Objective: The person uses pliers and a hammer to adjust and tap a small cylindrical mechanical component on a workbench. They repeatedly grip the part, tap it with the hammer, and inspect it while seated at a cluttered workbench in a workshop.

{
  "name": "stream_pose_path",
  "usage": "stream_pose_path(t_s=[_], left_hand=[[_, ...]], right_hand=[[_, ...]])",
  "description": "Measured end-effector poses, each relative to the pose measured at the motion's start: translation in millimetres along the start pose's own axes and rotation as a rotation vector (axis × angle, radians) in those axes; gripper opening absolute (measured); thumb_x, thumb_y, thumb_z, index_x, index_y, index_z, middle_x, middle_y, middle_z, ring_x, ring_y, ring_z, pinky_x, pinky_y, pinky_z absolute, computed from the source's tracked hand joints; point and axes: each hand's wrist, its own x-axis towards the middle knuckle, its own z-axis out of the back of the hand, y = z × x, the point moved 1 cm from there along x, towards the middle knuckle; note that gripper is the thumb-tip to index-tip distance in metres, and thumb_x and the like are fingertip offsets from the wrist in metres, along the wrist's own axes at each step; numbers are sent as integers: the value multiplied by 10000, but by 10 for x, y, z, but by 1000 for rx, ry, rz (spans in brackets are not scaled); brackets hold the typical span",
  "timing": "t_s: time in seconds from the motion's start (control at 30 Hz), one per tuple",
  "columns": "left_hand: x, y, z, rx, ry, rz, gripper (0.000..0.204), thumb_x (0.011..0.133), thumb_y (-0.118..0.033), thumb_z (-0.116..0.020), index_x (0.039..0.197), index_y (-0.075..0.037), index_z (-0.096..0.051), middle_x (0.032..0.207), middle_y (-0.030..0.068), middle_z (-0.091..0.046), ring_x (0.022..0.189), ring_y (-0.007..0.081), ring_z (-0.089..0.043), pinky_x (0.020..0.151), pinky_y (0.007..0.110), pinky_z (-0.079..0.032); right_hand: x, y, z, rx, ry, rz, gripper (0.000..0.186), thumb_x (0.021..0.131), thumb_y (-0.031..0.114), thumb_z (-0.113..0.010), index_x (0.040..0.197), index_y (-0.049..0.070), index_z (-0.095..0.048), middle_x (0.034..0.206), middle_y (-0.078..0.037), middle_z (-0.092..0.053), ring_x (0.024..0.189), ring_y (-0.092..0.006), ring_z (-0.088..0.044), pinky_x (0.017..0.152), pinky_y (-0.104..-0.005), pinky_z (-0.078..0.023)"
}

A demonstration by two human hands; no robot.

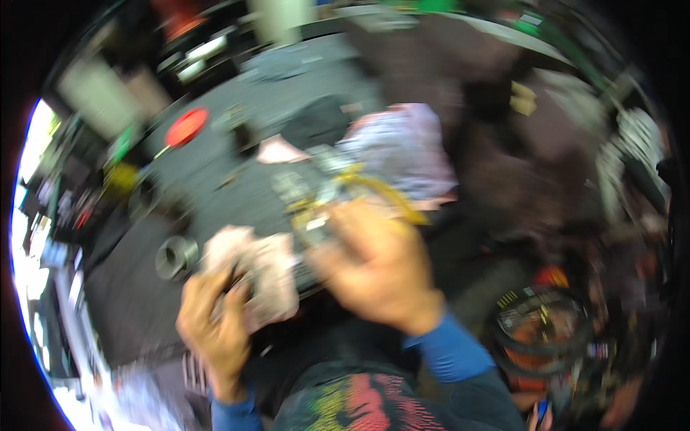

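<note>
My left hand [215, 316] is closed on a pale pink rag [277, 276]. A small dark piece shows between its thumb and fingers, too blurred to name. My right hand [381, 266] is just right of the rag, over the front of the table, its fingers smeared by motion. Close beyond it lies a tool with curved yellow handles [394, 201], probably pliers. Small metal and yellow pieces [309, 215] lie around its left end, their kind unclear. Whether the right hand touches any of these cannot be made out.
A metal ring [176, 257] stands left of the rag on the dark-covered table [251, 197]. Farther back are a red round object [187, 127], a small jar [241, 129] and a crumpled lilac cloth [410, 147]. A round dark-rimmed container [496, 337] is at the lower right.
</note>
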Motion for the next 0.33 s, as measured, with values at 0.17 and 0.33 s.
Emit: stream_pose_path(t_s=[0.17,0.33], left_hand=[[-239,259,-112,23,245,-88,263,927,26,-728,1187,59,-735,1085,144,-698,1028,280,-677,964,372,-524],[-103,449,-115,22,105,-282,514,960,-79,-775,1462,-56,-668,1331,141,-685,1152,329,-659,1070,410,-503]], right_hand=[[-363,236,-643,803,-69,-132,254,990,158,-762,1155,-29,-717,952,-149,-647,913,-335,-675,819,-453,-530],[-393,207,-552,626,-202,-152,275,996,142,-751,1209,-19,-684,1117,-196,-662,989,-366,-679,890,-443,-533]])
